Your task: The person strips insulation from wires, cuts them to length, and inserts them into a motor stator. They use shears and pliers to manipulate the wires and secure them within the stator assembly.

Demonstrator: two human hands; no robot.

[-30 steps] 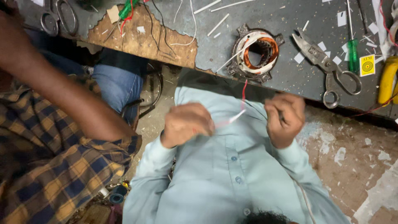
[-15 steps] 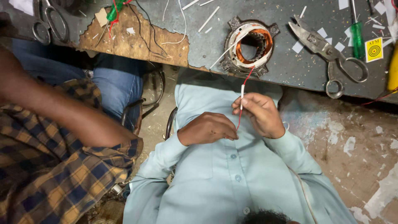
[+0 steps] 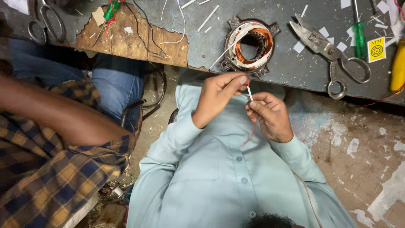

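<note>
A thin white sleeve [image 3: 249, 91] on a red wire [image 3: 252, 131] is pinched in the closed right hand [image 3: 270, 116] grip. Its top end is pinched by the left hand [image 3: 217, 95] fingertips [image 3: 242, 80], held over the lap just below the desk [image 3: 202, 40] edge, near the motor stator [image 3: 251, 45].

Both arms are bent at the elbow and come up in front of the chest, in light blue long sleeves. The left hand [image 3: 217, 99] is raised a little higher, its wrist turned inward, thumb and forefinger pinched together at the tips. The right hand [image 3: 270, 116] is just beside it and slightly lower, fingers curled toward the palm, closed in a light pinch. The two hands almost touch at the fingertips.
</note>
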